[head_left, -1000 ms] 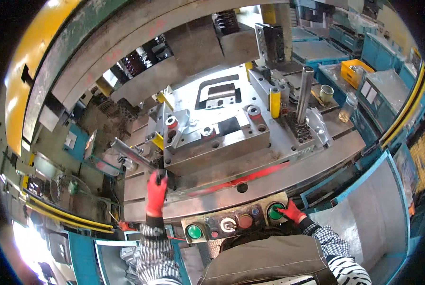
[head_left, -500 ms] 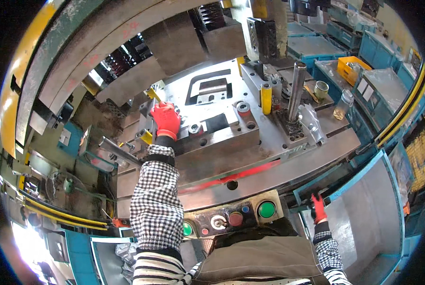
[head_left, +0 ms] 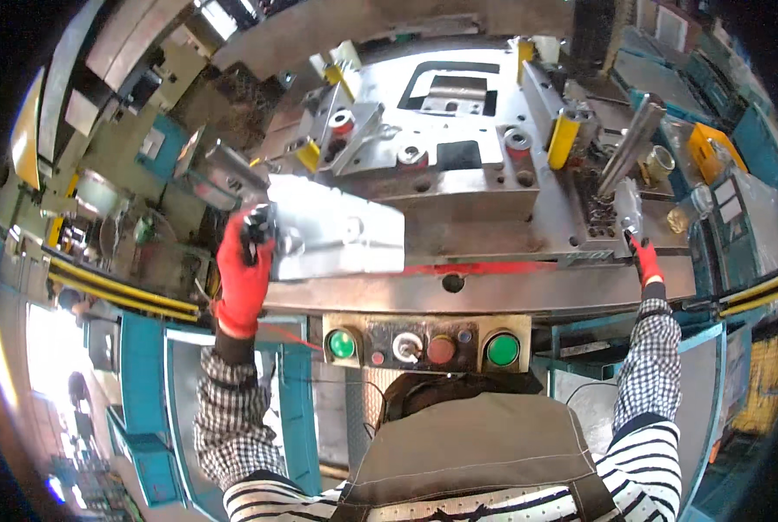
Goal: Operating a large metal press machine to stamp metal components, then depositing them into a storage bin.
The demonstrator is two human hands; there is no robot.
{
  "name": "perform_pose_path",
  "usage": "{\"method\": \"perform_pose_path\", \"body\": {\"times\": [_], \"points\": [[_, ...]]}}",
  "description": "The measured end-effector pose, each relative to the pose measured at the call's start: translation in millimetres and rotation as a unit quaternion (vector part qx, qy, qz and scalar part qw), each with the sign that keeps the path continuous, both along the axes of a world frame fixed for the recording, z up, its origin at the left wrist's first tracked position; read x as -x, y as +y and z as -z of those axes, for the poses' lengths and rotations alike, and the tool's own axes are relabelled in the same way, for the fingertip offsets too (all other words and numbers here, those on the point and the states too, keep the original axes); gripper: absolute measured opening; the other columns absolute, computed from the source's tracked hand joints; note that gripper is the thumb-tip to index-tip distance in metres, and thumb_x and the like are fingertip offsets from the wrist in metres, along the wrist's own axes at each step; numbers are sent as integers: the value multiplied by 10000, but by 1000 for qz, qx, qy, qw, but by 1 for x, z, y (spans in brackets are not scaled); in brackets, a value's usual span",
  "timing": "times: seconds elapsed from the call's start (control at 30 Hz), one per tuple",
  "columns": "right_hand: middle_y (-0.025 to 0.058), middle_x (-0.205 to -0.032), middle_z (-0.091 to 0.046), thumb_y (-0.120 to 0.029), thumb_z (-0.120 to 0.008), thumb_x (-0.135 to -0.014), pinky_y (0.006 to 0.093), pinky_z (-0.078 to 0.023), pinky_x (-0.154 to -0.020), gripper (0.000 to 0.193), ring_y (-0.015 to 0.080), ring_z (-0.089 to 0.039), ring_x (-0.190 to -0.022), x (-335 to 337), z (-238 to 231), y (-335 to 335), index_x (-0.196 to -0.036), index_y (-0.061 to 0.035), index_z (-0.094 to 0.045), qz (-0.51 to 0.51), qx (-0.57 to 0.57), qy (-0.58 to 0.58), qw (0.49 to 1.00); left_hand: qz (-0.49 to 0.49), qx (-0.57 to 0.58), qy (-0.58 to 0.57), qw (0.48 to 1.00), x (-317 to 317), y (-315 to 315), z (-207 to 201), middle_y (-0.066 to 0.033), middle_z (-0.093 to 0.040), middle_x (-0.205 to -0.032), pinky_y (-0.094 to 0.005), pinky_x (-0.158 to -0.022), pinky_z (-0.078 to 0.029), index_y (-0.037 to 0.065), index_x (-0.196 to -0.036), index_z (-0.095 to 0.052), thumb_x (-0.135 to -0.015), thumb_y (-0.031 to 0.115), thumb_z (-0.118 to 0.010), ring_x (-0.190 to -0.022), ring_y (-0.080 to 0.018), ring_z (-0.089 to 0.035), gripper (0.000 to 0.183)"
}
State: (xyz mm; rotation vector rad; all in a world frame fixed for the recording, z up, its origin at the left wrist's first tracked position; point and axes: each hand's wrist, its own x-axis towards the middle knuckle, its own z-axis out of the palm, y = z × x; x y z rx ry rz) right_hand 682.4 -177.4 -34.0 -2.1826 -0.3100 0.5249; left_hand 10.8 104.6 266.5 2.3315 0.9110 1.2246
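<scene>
My left hand [head_left: 243, 270], in a red glove with dark fingers, grips the left end of a shiny sheet-metal part [head_left: 345, 235] with holes in it. The part is held up in front of the press die [head_left: 458, 202], blurred a little. At the right of the press bed, my right hand [head_left: 645, 259], also red-gloved, reaches to a smaller bent sheet-metal piece [head_left: 630, 207] beside a steel post. Its fingertips are closed on the lower end of that piece. On the die lies a bright plate [head_left: 389, 109] with a large cut-out.
A control panel [head_left: 380, 341] with green buttons and a red one sits before my waist. Steel posts [head_left: 637, 143] and yellow blocks [head_left: 563, 139] rise around the die. A glass jar [head_left: 691, 207], a cup [head_left: 658, 163] and an orange bin [head_left: 715, 152] stand at right.
My left hand has come back from the die's left side, now carrying the sheet-metal part. My right hand has risen from beside the right-hand bin to the bent piece. The view has shifted.
</scene>
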Motion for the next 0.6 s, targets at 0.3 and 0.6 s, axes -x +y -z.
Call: {"method": "perform_pose_path", "body": {"times": [0.3, 0.6], "points": [[147, -880, -587, -293, -621, -712, 352, -416, -691, 398, 246, -551, -806, -50, 4, -4, -961, 12, -559, -54, 72, -195, 977, -67, 294, 50, 952, 53, -103, 173, -146, -590, -984, -283, -766, -436, 26, -1154, -460, -710, -65, -439, -856, -197, -587, 454], [79, -950, -567, -260, -548, -784, 296, -411, -740, 407, 153, -523, -845, 34, -94, -58, -1125, -46, -491, 21, -253, 54, 966, -92, 233, -36, 967, 4, -76, 241, -151, -539, -1100, -285, -837, -406, 25, -1188, -426, -709, -76, -387, -994, -206, -534, 492]]}}
